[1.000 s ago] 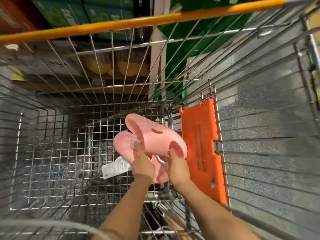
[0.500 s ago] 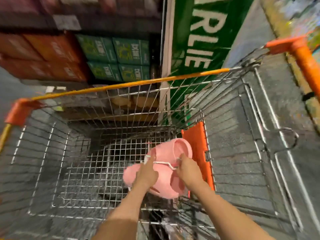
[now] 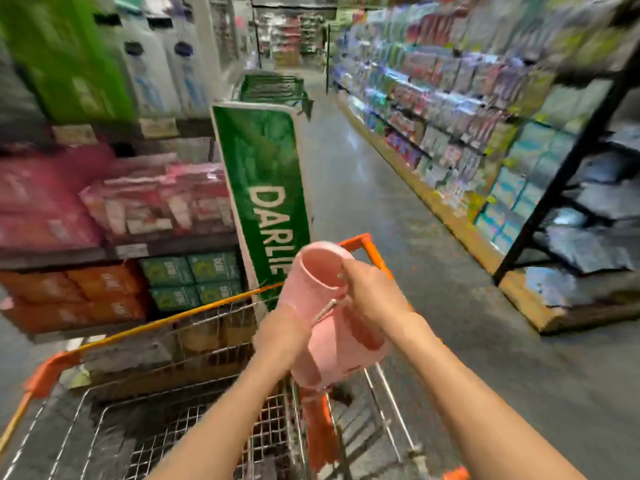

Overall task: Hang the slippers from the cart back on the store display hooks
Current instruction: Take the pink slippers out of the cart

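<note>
A pair of pink slippers [image 3: 320, 271], joined by a white hanger loop, is held upright above the right side of the wire cart [image 3: 166, 344]. My left hand [image 3: 282, 332] grips the pair from the lower left. My right hand [image 3: 372, 296] grips it from the right, near the white loop. The view is blurred. No display hooks show in this view.
The cart has orange corners and an orange flap [image 3: 320, 434] on its right wall. A green standing sign [image 3: 266, 188] stands just ahead. Stocked shelves [image 3: 460, 109] line the right of the aisle and boxes [image 3: 114, 202] fill the left. Grey floor [image 3: 433, 271] stretches ahead.
Both hands lifted the slippers up out of the cart basket to above its rim. My view swung up from the cart floor to the aisle.
</note>
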Tool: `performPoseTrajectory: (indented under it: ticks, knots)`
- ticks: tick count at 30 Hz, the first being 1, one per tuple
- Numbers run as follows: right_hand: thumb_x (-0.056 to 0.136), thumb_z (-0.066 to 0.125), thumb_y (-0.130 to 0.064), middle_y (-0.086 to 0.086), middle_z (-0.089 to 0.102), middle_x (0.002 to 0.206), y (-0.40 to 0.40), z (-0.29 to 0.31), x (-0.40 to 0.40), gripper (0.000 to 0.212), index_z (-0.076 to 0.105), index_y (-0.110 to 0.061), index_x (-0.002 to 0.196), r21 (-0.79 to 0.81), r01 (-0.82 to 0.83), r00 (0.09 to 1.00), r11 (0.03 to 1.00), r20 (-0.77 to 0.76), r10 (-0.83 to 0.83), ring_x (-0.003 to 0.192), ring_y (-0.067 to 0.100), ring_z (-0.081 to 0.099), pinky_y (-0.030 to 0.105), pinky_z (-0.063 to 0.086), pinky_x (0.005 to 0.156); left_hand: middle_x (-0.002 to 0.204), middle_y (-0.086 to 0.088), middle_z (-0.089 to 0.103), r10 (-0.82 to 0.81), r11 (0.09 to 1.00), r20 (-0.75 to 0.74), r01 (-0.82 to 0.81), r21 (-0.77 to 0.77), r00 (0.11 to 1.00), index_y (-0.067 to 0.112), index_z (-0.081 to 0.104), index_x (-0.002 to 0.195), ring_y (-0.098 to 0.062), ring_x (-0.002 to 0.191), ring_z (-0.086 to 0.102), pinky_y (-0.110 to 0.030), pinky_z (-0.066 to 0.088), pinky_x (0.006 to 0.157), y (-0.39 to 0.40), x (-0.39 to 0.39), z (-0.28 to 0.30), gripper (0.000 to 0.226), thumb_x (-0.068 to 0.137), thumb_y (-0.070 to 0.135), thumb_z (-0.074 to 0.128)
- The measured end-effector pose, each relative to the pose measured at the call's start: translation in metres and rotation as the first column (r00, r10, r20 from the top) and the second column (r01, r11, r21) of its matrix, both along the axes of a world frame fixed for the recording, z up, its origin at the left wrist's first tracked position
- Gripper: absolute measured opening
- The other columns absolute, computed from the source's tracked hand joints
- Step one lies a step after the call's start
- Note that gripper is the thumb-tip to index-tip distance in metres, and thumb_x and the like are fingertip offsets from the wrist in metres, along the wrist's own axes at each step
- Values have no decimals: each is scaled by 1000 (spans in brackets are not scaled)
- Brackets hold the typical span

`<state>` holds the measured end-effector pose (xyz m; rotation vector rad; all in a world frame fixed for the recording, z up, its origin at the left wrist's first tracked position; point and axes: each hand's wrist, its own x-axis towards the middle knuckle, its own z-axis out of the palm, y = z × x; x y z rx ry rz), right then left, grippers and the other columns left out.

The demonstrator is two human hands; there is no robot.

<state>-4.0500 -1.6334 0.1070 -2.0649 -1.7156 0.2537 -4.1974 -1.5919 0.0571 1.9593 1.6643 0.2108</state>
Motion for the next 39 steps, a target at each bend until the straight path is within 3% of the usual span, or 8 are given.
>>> performPoseTrajectory:
  ticks: [4, 9, 14, 19, 23, 29, 35, 39]
  knots:
    - [84, 50, -3, 20, 61, 106, -53, 107, 82, 18, 53, -9, 101, 227, 142, 984, 963, 77, -163, 95, 35, 59, 34, 38, 70, 114, -18, 55, -96, 880, 37, 67, 470, 995, 4, 49, 114, -36, 108, 53, -41, 47, 85, -30, 93, 105, 39, 87, 31, 52]
    - [81, 53, -6, 17, 64, 109, -139, 181, 191, 28, 56, -8, 109, 322, 280, 918, 905, 186, -350, 101, 36, 59, 40, 45, 80, 107, -24, 54, -527, 427, 18, 246, 870, 850, 9, 52, 117, -42, 93, 53, -46, 48, 72, -92, 228, 168, 54, 69, 26, 72]
    - [83, 48, -2, 17, 62, 100, -240, 208, 308, 18, 53, -9, 99, 323, 402, 806, 857, 319, -499, 93, 35, 58, 41, 44, 72, 109, -26, 57, -738, 218, -58, 319, 922, 673, 10, 61, 117, -45, 95, 56, -44, 50, 74, -181, 379, 196, 52, 72, 36, 66]
    - [85, 44, -1, 16, 62, 105, -344, 224, 424, 18, 55, -9, 97, 335, 518, 722, 787, 322, -612, 98, 33, 57, 41, 47, 79, 82, -14, 62, -829, 137, -114, 398, 907, 547, 9, 66, 84, -35, 78, 62, -37, 48, 61, -267, 528, 203, 45, 77, 46, 40]
    - [90, 46, -3, 17, 63, 107, -417, 236, 496, 19, 60, -5, 103, 365, 612, 659, 701, 254, -708, 102, 32, 57, 39, 46, 84, 96, -8, 62, -903, 102, -127, 492, 864, 410, 20, 65, 102, -32, 93, 59, -39, 43, 75, -338, 622, 205, 38, 84, 45, 44]
    - [94, 43, -10, 16, 63, 106, -508, 230, 592, 22, 64, -8, 99, 409, 790, 444, 457, 134, -886, 101, 33, 58, 43, 49, 84, 77, -7, 63, -960, -76, -178, 407, 910, 217, 20, 67, 79, -30, 70, 59, -33, 44, 55, -427, 750, 201, 39, 78, 43, 36]
    - [97, 39, -14, 22, 61, 104, -547, 210, 691, 24, 57, 1, 104, 367, 911, 190, 186, 27, -981, 93, 32, 58, 34, 45, 77, 72, -12, 62, -981, -177, -195, 409, 895, 1, 16, 65, 75, -32, 68, 57, -34, 45, 59, -479, 874, 181, 37, 82, 36, 35]
    - [92, 43, -14, 19, 58, 83, -572, 199, 752, 24, 56, -22, 74, 375, 927, 61, 20, -98, -993, 61, 23, 52, 34, 45, 60, 80, -10, 63, -963, -269, -237, 437, 859, -126, 18, 65, 84, -32, 77, 56, -39, 42, 66, -509, 947, 174, 35, 85, 37, 36]
